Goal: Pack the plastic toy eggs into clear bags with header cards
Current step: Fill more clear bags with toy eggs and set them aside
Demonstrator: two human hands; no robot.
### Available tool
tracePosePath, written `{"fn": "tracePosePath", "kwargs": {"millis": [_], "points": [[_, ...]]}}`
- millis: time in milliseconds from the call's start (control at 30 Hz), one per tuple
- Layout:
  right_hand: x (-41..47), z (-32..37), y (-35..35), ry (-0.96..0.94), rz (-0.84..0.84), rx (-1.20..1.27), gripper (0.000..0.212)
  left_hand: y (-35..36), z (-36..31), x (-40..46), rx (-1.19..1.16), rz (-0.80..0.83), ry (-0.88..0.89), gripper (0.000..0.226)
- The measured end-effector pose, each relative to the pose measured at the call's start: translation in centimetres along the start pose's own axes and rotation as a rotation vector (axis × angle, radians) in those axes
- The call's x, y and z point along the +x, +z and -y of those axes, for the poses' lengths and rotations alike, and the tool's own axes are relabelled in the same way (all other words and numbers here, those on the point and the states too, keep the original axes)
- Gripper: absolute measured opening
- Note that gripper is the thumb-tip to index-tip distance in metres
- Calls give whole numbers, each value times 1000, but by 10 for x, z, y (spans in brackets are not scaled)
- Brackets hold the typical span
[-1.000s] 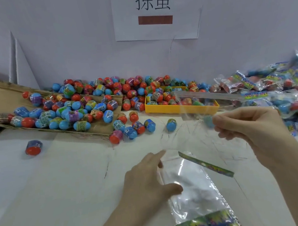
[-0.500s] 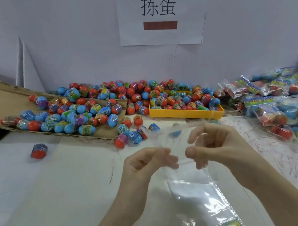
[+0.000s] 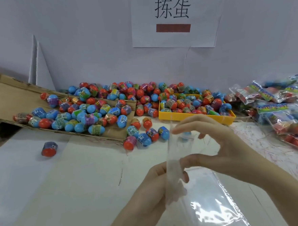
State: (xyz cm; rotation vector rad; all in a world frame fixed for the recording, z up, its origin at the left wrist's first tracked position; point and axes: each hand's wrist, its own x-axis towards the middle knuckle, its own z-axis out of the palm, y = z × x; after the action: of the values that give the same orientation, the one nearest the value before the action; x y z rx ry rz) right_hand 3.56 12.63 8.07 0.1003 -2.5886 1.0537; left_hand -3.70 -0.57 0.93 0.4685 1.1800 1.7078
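Hands meet over the white worktop (image 3: 66,198), both busy with one clear bag (image 3: 174,167). The left hand (image 3: 155,188) comes up from below, its fingers curled round the lower part of the bag's upright film. The right hand (image 3: 215,143) reaches in from the right, thumb and fingertips pinching the bag's upper edge and holding the film apart. The film stands nearly upright between the two hands, and the hands show blurred through it. Just under the right forearm lies a glossy stack of flat clear bags (image 3: 214,205) on the worktop, catching the light.

Further back, toy eggs (image 3: 85,115), blue and red with printed shrink bands, crowd a tilted sheet of brown cardboard (image 3: 6,98) on the left. More of them spill off its front edge onto the worktop, a small cluster (image 3: 146,136) lying just beyond the hands. One lone egg (image 3: 49,149) sits well apart to the left. A yellow tray (image 3: 173,117), filled with eggs, rests against the back near the wall. On the far right, filled bags with colourful header cards (image 3: 284,114) lie heaped together. Above it all, a paper sign (image 3: 173,17) with two printed characters and a brown-red bar hangs on the wall.
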Motion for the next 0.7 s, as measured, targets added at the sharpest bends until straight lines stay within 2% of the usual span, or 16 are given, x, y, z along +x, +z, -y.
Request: {"fn": "tracePosePath", "kwargs": {"millis": [67,133,200,233,300,367,433,467,533,600,667,700], "points": [[6,1,6,105,-50,10,59,-1,1,1,-10,49,-10,10],[8,0,8,286,-96,214,69,1,3,5,-43,41,-55,9],[9,-2,7,380,-46,450,61,3,4,8,-32,-13,-84,11],[9,-3,6,378,-34,473,53,3,5,10,28,-55,-66,14],[11,-3,2,376,-65,442,45,1,5,14,92,-169,4,26],[16,-5,-6,410,-98,395,44,-9,0,17,-43,-281,33,44],[25,-11,-13,460,-50,323,40,-15,-13,13,-142,-206,-27,63],[30,-16,-15,494,11,258,38,-15,-19,11,-118,-157,-54,68],[38,-25,-15,550,165,159,36,-15,-20,8,49,-160,-24,62],[48,-33,-10,561,201,156,42,-14,-14,6,182,-245,86,41],[62,-52,-4,546,-62,277,52,-15,-9,6,204,-272,128,16],[70,-63,2,533,-197,301,48,-15,-7,6,208,-272,133,10]]}}
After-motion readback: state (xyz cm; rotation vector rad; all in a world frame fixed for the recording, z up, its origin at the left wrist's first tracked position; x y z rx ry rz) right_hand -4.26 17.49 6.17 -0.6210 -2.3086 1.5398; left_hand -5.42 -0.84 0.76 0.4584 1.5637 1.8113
